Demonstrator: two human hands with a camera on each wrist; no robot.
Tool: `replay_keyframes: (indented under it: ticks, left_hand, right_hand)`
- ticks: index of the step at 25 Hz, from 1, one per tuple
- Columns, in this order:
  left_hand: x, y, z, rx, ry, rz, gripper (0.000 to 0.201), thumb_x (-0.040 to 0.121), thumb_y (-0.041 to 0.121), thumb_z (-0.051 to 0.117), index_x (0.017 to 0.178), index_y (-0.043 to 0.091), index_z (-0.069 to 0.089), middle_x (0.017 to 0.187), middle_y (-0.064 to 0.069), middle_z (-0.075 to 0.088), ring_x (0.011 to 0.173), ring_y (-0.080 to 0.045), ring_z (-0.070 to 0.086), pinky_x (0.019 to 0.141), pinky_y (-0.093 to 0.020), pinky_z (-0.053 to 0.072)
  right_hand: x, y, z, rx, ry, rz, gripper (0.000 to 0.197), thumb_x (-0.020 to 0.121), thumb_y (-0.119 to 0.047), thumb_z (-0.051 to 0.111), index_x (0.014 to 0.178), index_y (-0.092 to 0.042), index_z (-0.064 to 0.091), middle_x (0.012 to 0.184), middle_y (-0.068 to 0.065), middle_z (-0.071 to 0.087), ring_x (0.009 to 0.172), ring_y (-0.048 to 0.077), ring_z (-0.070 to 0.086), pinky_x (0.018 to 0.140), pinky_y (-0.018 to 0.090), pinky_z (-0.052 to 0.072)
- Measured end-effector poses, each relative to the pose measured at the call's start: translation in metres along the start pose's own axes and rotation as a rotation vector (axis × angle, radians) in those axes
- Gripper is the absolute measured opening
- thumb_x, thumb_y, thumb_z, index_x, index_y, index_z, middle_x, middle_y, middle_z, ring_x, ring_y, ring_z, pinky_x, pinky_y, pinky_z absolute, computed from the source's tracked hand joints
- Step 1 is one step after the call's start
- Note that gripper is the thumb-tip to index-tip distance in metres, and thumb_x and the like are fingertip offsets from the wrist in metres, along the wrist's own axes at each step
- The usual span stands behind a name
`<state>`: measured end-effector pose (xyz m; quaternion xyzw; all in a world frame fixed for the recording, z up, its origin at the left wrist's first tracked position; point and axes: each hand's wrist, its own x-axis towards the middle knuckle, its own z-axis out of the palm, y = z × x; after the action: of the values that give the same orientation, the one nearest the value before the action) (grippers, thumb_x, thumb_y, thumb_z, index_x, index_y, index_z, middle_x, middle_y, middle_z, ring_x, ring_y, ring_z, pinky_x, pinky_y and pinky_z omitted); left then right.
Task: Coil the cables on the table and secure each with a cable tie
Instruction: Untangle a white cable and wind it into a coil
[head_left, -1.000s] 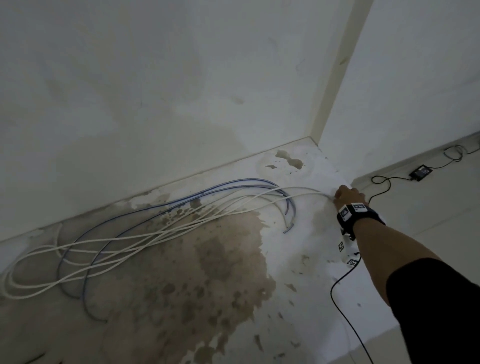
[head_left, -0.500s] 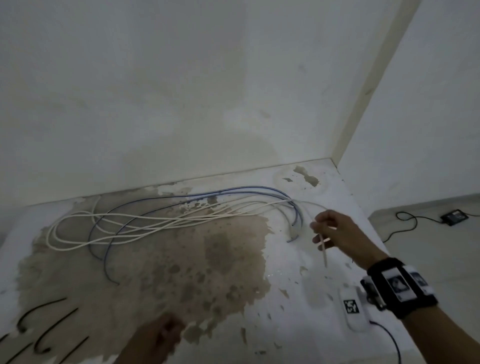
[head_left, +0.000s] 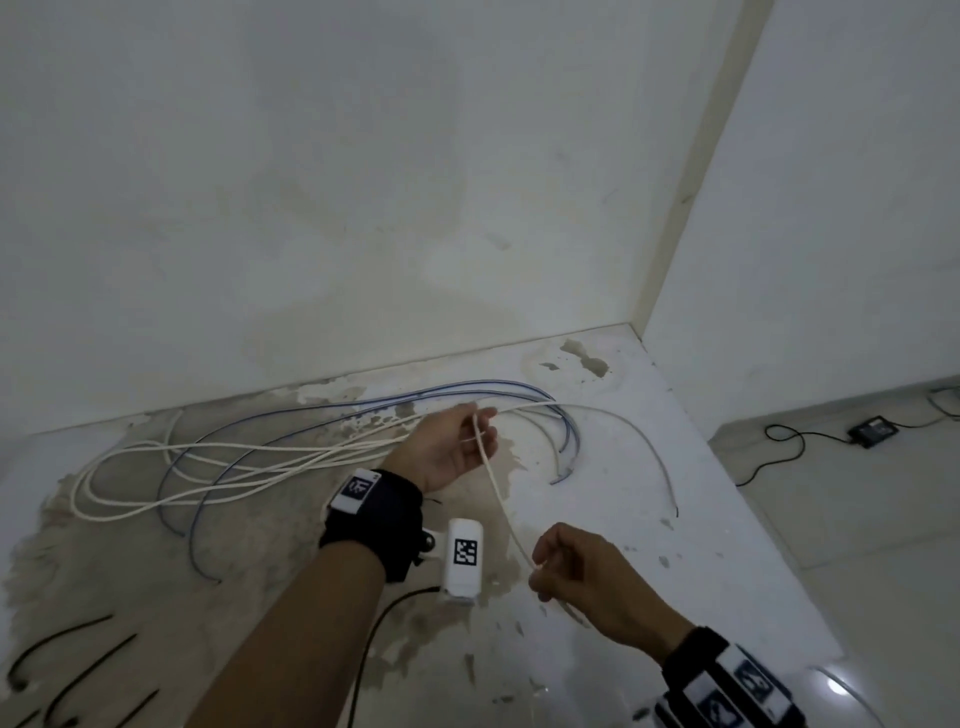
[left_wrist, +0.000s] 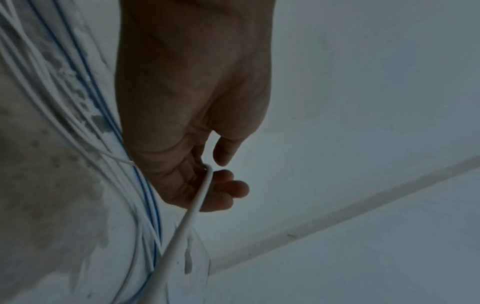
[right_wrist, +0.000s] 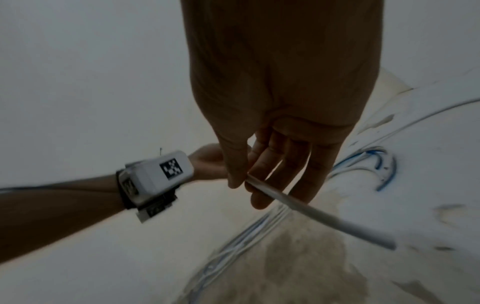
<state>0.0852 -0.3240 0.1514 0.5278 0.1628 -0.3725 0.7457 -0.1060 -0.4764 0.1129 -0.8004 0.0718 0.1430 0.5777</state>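
A long white cable (head_left: 218, 467) lies in loose loops on the stained table (head_left: 701, 525), tangled with a blue cable (head_left: 519, 387). My left hand (head_left: 457, 441) holds the white cable above the table, fingers curled round it (left_wrist: 205, 185). From there the cable runs down to my right hand (head_left: 561, 566), which pinches its free end between thumb and fingers (right_wrist: 249, 181). The end of the white cable (right_wrist: 337, 222) sticks out past the right hand. Several black cable ties (head_left: 78, 670) lie at the table's near left.
The table stands in a corner between two white walls (head_left: 363, 182). Its right edge drops to a tiled floor where a black adapter (head_left: 875, 431) with a black cord lies. A thin grey cable (head_left: 649, 447) curves near the right edge.
My left hand has come up from the near edge and taken hold of the white cable. My right hand has drawn the cable end towards me.
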Motion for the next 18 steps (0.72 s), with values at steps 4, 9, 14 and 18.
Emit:
replay_keyframes:
  ticks: [4, 9, 14, 18]
  left_hand:
    - [-0.009, 0.019, -0.023, 0.038, 0.082, 0.058, 0.030, 0.103, 0.018, 0.038, 0.100, 0.003, 0.064, 0.056, 0.003, 0.057, 0.045, -0.010, 0.056, 0.048, -0.023, 0.053]
    - [-0.031, 0.000, -0.038, 0.119, 0.202, 0.129, 0.017, 0.100, 0.012, 0.046, 0.088, 0.006, 0.056, 0.061, -0.002, 0.051, 0.036, -0.009, 0.048, 0.042, -0.023, 0.049]
    - [-0.055, -0.006, -0.054, 0.191, 0.220, 0.186, 0.025, 0.103, 0.015, 0.039, 0.112, 0.003, 0.059, 0.064, 0.000, 0.046, 0.039, -0.008, 0.045, 0.044, -0.023, 0.047]
    - [-0.089, -0.013, -0.054, 0.585, 0.015, 0.120, 0.036, 0.102, 0.014, 0.032, 0.114, 0.002, 0.065, 0.061, 0.002, 0.038, 0.048, -0.011, 0.040, 0.050, -0.024, 0.042]
  right_hand:
    - [-0.010, 0.053, -0.007, -0.512, 0.043, -0.034, 0.007, 0.090, -0.035, 0.067, 0.092, -0.036, 0.061, 0.082, -0.018, 0.059, 0.084, 0.004, 0.056, 0.076, 0.023, 0.041]
    - [0.014, 0.074, -0.038, -0.770, 0.318, 0.124, 0.003, 0.094, -0.033, 0.062, 0.093, -0.030, 0.061, 0.077, -0.013, 0.062, 0.072, 0.013, 0.061, 0.060, 0.026, 0.045]
    - [0.044, 0.055, -0.055, -0.497, 0.446, 0.114, 0.010, 0.088, -0.028, 0.069, 0.081, -0.030, 0.061, 0.079, -0.011, 0.069, 0.079, 0.014, 0.069, 0.065, 0.027, 0.046]
    - [0.063, 0.009, -0.032, -0.167, 0.524, -0.121, 0.015, 0.092, -0.016, 0.067, 0.084, -0.026, 0.059, 0.082, -0.007, 0.069, 0.068, 0.006, 0.070, 0.064, 0.030, 0.055]
